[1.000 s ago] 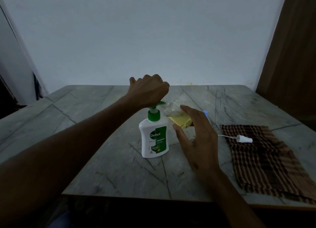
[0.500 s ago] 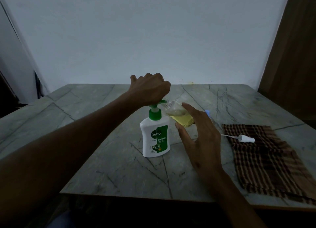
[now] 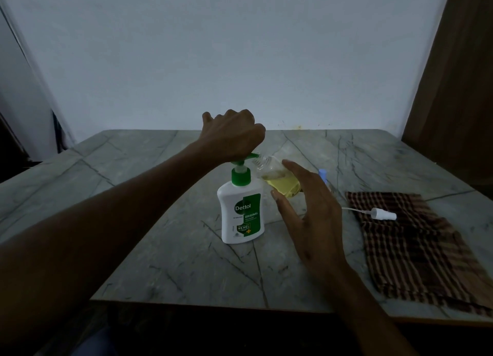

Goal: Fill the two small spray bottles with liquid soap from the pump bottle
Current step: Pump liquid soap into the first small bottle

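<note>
The fisted left hand (image 3: 234, 137) is pressing the pump (image 3: 241, 209); the right hand (image 3: 306, 209) is gripping, seemingly, a tilted bottle (image 3: 277, 179) to catch soap.

Shown are one pump bottle (image 3: 241, 211), two small spray bottles, one clear (image 3: 280, 179) and one blue-capped (image 3: 322, 175), one detached spray head (image 3: 384, 215), one checked cloth (image 3: 416, 249), and two hands, left (image 3: 234, 137) and right (image 3: 312, 211).

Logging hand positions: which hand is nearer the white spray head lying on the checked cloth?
Right. The right hand holds the small bottle just left of the spray head; the left hand presses the pump, farther left.
</note>
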